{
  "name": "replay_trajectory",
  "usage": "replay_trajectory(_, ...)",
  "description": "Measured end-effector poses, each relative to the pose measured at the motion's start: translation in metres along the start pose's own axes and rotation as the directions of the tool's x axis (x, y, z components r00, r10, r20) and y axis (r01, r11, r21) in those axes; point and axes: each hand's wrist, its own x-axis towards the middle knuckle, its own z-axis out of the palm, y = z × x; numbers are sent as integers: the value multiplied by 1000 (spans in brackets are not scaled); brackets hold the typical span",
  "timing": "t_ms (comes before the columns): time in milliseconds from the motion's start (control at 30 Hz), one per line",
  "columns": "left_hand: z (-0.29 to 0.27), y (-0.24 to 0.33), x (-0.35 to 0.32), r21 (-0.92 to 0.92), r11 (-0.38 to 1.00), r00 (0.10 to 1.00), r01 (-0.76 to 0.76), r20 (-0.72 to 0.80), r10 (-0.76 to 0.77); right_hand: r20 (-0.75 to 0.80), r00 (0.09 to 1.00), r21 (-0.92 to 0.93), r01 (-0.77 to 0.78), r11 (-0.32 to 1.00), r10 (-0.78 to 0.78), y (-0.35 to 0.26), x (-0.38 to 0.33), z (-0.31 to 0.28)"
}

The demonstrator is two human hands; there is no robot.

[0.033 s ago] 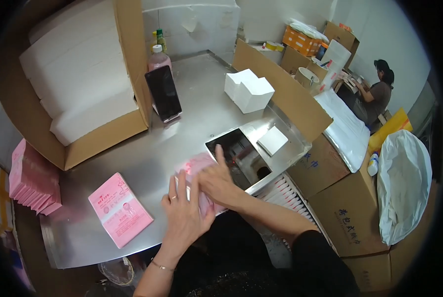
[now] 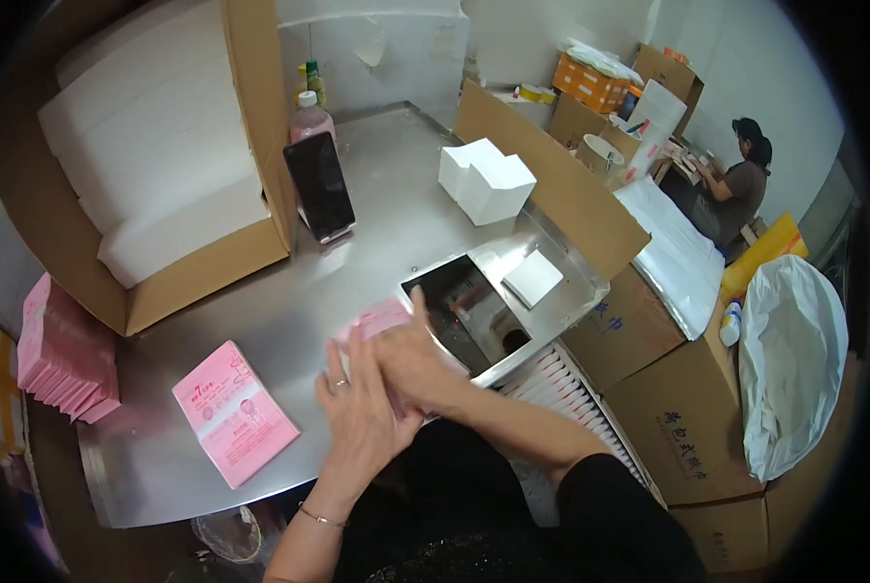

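A pink and clear plastic tissue pack (image 2: 381,319) is between my two hands at the table's near edge, mostly covered by them. My left hand (image 2: 367,394) lies along its near-left side, fingers long and pressed against it. Over its right side, my right hand (image 2: 417,361) curls with the index finger pointing up and away. Just right of the hands is a dark rectangular opening (image 2: 464,316) with a metal rim. To the left lies a flat stack of pink printed plastic bags (image 2: 236,416). A small white tissue block (image 2: 533,279) rests beyond the opening.
White folded tissue stacks (image 2: 488,185) stand farther back. A phone (image 2: 320,185) leans before a bottle (image 2: 310,117). An open carton (image 2: 211,277) of white tissue is at left, beside pink packs (image 2: 66,350). Cartons (image 2: 682,418) fill the right; a person (image 2: 736,189) sits beyond.
The pink pack and my right hand have shifted slightly left and up. My left hand stays nearly in place against the pack.
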Motion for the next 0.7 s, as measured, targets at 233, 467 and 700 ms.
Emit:
replay_trajectory(233, -14, -23, -12, 137, 990, 996, -42, 90, 30, -574, 769, 181, -217, 959, 282, 69, -61, -11)
replay_trajectory(467, -22, -11, -4, 159, 986, 998, 53, 21, -57, -567, 739, -15, -451, 893, 364, 138, -74, 13)
replay_trajectory(700, -34, -10, -6, 239, 968, 972, -73, 234, 16, -851, 228, 351, -425, 835, 473, 199, -18, -100)
